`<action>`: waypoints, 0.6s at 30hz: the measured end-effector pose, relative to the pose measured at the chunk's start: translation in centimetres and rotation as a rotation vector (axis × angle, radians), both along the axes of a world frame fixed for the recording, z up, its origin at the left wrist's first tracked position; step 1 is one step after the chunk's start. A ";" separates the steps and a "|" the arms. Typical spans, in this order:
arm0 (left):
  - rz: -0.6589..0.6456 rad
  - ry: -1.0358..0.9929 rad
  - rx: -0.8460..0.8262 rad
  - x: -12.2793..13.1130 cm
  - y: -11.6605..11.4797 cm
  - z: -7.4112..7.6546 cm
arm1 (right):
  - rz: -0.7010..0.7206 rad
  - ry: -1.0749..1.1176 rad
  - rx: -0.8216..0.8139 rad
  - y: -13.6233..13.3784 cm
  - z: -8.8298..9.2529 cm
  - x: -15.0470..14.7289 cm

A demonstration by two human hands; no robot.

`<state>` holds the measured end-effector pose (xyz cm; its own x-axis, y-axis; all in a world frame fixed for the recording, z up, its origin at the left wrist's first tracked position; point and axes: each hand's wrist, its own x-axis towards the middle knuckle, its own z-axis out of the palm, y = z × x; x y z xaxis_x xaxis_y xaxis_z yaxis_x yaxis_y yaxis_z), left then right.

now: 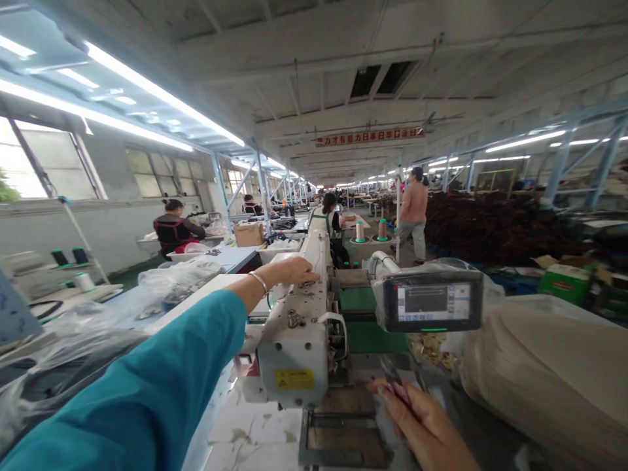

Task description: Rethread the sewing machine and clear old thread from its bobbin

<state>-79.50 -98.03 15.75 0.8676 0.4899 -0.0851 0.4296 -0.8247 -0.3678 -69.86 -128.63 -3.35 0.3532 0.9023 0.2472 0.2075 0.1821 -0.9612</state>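
My left hand point(293, 269) reaches out over the white sewing machine point(294, 347). Its fingers are bent together on top of the machine's arm, and whatever they pinch is too small to make out. Low on the right, my right hand point(417, 412) is closed round thread snips point(398, 387), with dark blades pointing up and away and a pinkish handle; they are partly blurred. The snips are to the right of the needle area, above a metal clamp frame point(307, 435) on the machine bed.
A control screen point(432, 301) wrapped in plastic stands right of the machine. Stacked beige pieces point(549, 373) fill the right side. Thread cones point(360, 230) stand behind. Plastic-covered material point(171, 281) lies at left. Several people sit or stand farther off, one walking person point(413, 209) among them.
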 end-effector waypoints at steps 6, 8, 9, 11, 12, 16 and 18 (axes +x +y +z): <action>-0.041 -0.067 0.017 -0.2 0.1 -0.1 | -0.010 -0.048 -0.024 0.0 -0.2 0.9; -0.052 -0.086 0.003 -0.1 0.5 -0.3 | -0.033 -0.049 -0.041 0.0 -0.3 1.1; -0.057 -0.095 -0.008 -0.1 0.7 -0.4 | -0.041 -0.049 -0.044 0.1 -0.4 1.1; -0.065 -0.105 -0.040 -0.1 1.4 -0.6 | -0.052 -0.054 -0.050 0.2 -0.5 1.2; -0.067 -0.105 -0.063 -0.1 1.7 -0.6 | -0.055 -0.056 -0.058 0.3 -0.6 1.2; -0.069 -0.075 -0.197 0.0 3.2 -0.4 | -0.043 -0.060 -0.090 0.5 -1.0 1.4; -0.062 -0.081 -0.259 0.0 3.7 -0.2 | -0.027 -0.058 -0.087 0.6 -1.1 1.4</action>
<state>-79.53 -94.34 15.53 0.9046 0.4062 -0.1295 0.3944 -0.9126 -0.1075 -68.45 -128.05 -4.46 0.3649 0.9117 0.1887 0.2673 0.0916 -0.9593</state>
